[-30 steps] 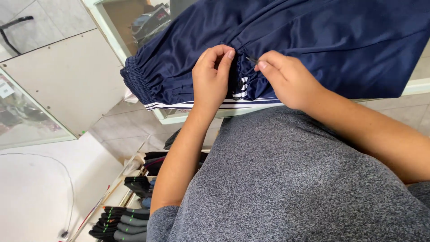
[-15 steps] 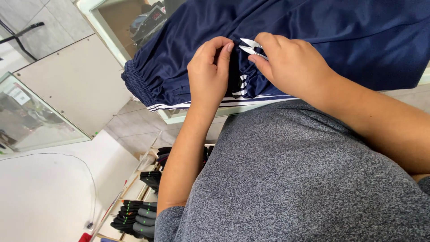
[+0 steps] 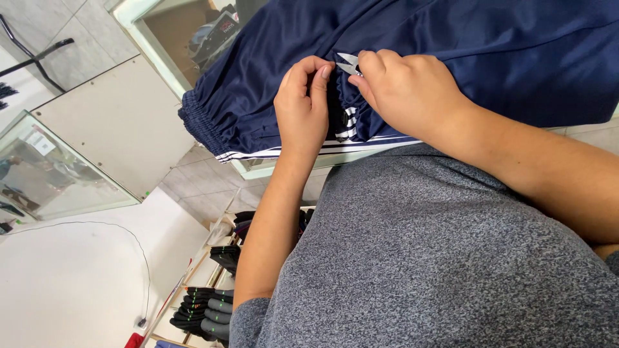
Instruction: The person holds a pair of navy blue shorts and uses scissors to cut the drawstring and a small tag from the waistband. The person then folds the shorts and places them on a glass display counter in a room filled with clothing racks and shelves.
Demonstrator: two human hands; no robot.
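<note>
In the head view, a navy blue garment with a gathered elastic waistband and white side stripes lies spread over the glass-topped table, filling the far and right part of the scene. Its waistband end points left, and the white stripes run along its near edge.

The left hand rests on the garment near the stripes, fingers curled down and closed in a pinch on a fold of the dark fabric, thumb tucked beside the forefinger. The right hand sits just beside it on the right, almost touching it, fingers narrowed around a small pair of metal thread snips. The pale blades of the snips stick out from the fingertips toward the left hand and lie right at the fabric between the two hands. Whether the blades are open or closed cannot be told.

Nearest the camera is the person's grey marled shirt, covering the near right of the scene. To the near left, low down, a shelf holds stacks of folded dark socks. A white surface with a thin black cable on it lies at the left, beside a glass display case.
</note>
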